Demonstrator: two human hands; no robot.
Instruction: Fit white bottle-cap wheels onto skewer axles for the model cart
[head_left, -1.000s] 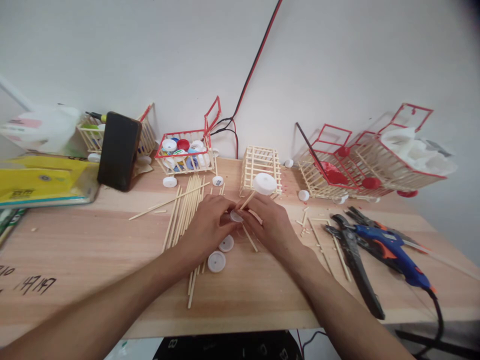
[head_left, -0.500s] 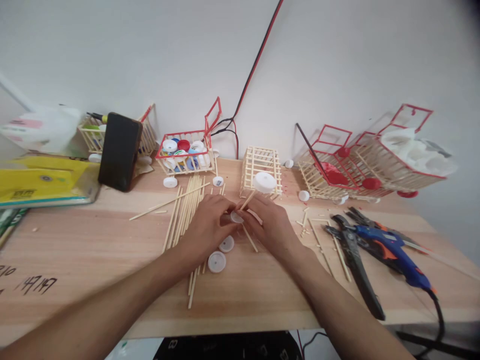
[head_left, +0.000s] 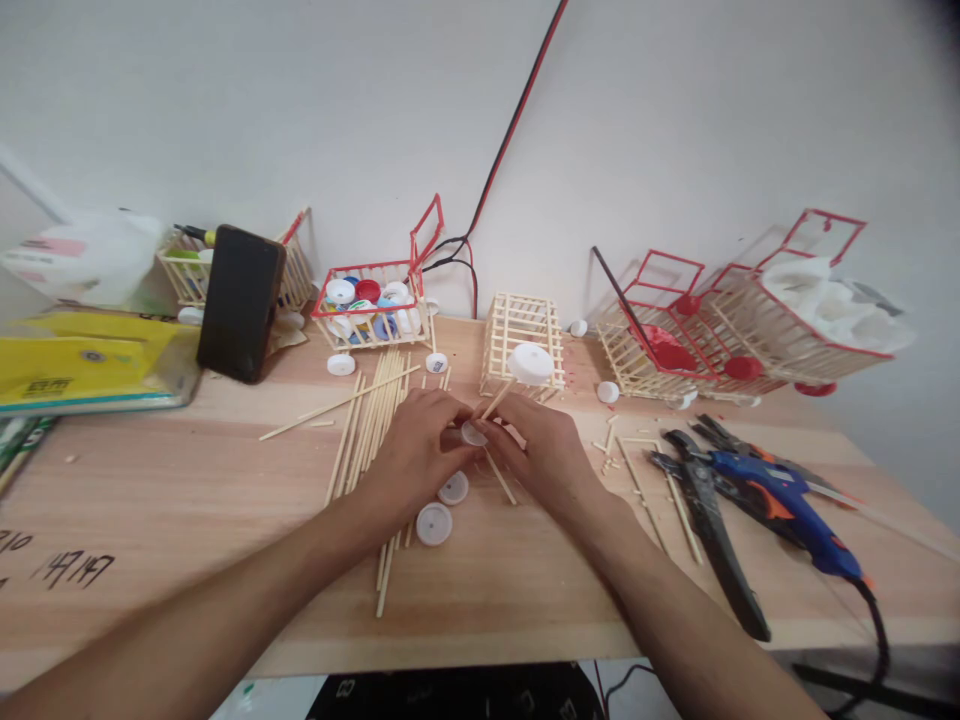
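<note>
Thin pale wooden sticks (head_left: 381,405) lie left of centre, handy for grabbing I guess. Left hand (head_left: 420,440) is curled, pinching a translucent round plastic cap (head_left: 472,433) mid-frame, probably to steady it. Right hand (head_left: 538,440), right of centre, is pinched on a pale wooden rod (head_left: 496,400) topped with a round white plastic disc (head_left: 531,363), likely for control.

Smooth plastic is seen in the cap (head_left: 531,364) beyond the grip, matt wood in the sticks (head_left: 380,410) left of it and the table (head_left: 225,480) beneath.
</note>
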